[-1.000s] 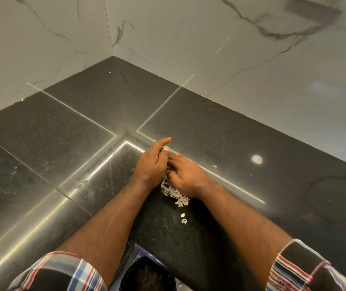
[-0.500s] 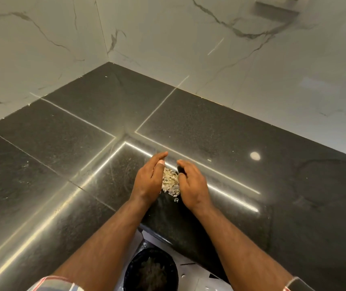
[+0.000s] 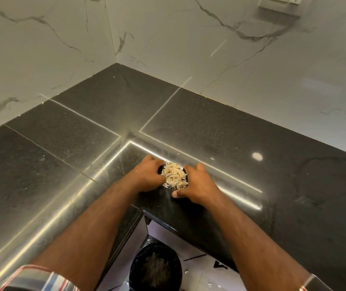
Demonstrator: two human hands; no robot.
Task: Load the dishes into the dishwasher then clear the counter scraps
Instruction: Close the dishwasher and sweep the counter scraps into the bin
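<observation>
Near the inner corner of the dark stone worktop point(image 3: 209, 127), a small heap of pale food scraps point(image 3: 174, 175) is being enclosed between two hands. The left hand point(image 3: 146, 177) is being set against the heap's left side with its fingers curled around the far edge, and the right hand point(image 3: 197, 185) is being set against the right side, its thumb lying flat on the stone at the near edge. Both hands are cupped towards each other and are pressing on the pile from opposite sides; whether the fingertips are meeting behind the heap cannot be told. This paired cupping is judged to be keeping the loose shreds from spilling sideways while they are being gathered. The heap is being held just behind the worktop's front edge, and directly below that edge a black bin point(image 3: 156, 267), already holding similar pale waste, is standing on the floor; this placement is judged to be allowing the scraps to be drawn or lifted over the edge and dropped straight in. A few stray flecks are lying on the stone beyond the hands. Marble-patterned wall panels point(image 3: 167, 38) are bounding the worktop on two sides. No dishes and no dishwasher are being shown.
</observation>
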